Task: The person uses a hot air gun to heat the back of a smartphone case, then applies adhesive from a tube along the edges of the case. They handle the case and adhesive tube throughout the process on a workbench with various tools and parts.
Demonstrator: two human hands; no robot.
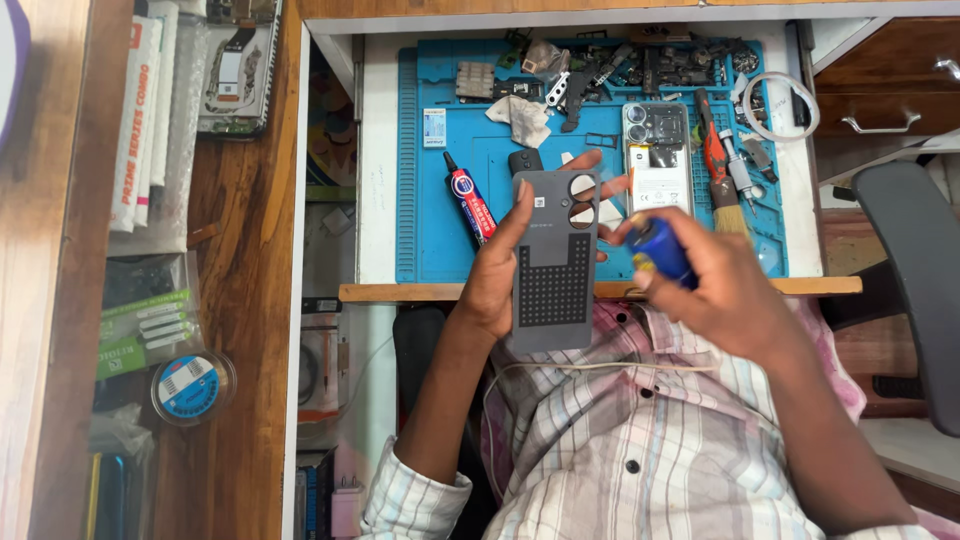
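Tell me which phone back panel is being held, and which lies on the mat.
The grey back panel is in the left hand; the white one lies on the blue mat.

A small phone repair workshop — a bench, not a home desk. A blue work mat (430, 240) lies on a white table (378, 200), strewn with loose phone parts (640, 65), a tube of glue (470, 205), a brush (728, 200) and an opened phone (657, 160). On the wooden shelf (245, 300) to the side — boxed spares (140, 110), packets (145, 325) and 1 roll of tape (190, 387).
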